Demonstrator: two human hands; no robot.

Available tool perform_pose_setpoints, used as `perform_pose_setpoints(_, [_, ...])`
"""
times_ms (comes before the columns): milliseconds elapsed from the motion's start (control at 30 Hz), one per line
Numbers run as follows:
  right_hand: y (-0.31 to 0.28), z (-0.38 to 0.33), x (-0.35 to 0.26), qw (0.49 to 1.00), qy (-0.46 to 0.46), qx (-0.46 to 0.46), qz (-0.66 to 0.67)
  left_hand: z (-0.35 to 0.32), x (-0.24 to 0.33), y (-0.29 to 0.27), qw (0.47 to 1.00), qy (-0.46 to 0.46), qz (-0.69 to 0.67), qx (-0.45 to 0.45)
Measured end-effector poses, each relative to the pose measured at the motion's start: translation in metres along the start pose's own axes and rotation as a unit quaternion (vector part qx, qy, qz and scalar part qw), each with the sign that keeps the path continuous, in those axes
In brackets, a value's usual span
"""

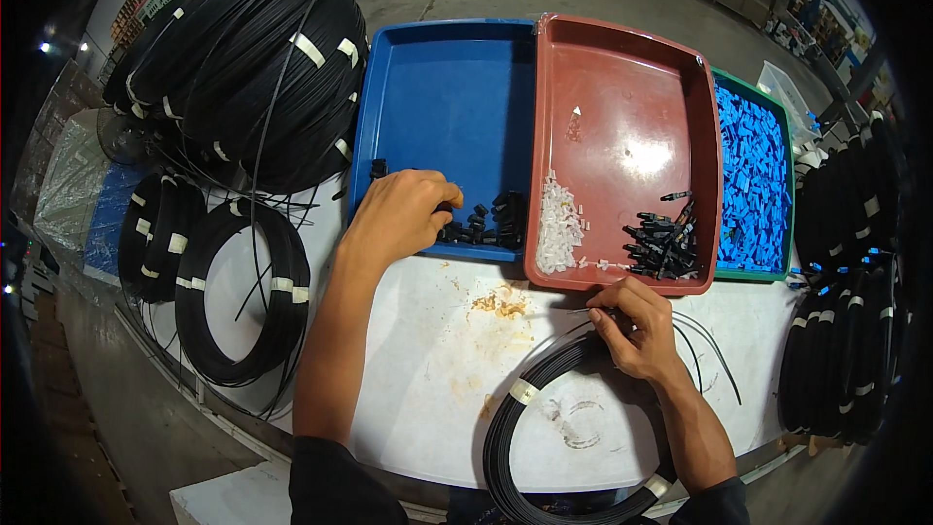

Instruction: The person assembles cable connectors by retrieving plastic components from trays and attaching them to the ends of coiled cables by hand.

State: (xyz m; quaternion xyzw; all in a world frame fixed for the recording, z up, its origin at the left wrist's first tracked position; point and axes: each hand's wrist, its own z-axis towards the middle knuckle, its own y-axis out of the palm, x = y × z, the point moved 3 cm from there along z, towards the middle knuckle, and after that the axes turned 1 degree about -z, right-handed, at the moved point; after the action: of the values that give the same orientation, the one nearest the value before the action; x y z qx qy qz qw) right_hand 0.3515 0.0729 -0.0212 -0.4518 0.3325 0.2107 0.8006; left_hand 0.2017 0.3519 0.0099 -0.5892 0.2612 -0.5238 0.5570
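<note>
My left hand [403,214] reaches over the near end of a blue tray [447,78]. Its fingers are curled in, close to small black plastic pieces [476,224]; whether one is between the fingertips is hidden. My right hand [634,326] is closed in a pinch on the thin end of a black cable [580,310], just in front of a red tray [622,284]. That hand is over the upper edge of a coil of black cable [505,428], bound with white tape, which lies at the table's near edge.
The red tray holds small clear sleeves [557,228] and black connectors [663,245]. Right of it, a green tray [789,233] is filled with blue pieces [748,175]. Big cable coils [262,68] stack up at left, with a smaller coil [191,331] nearer. More coils [836,360] hang at right.
</note>
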Motion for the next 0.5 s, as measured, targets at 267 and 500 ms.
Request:
perform_pose_setpoints(267, [-0.001, 0.0, 0.0, 1.0, 0.008, -0.001, 0.003, -0.003, -0.001, 0.009, 1.0, -0.004, 0.022, -0.014])
perform_pose_setpoints(500, [-0.001, 0.001, 0.002, 1.0, 0.0, 0.002, 0.006, 0.003, 0.0, 0.013, 0.995, 0.042, 0.06, 0.062])
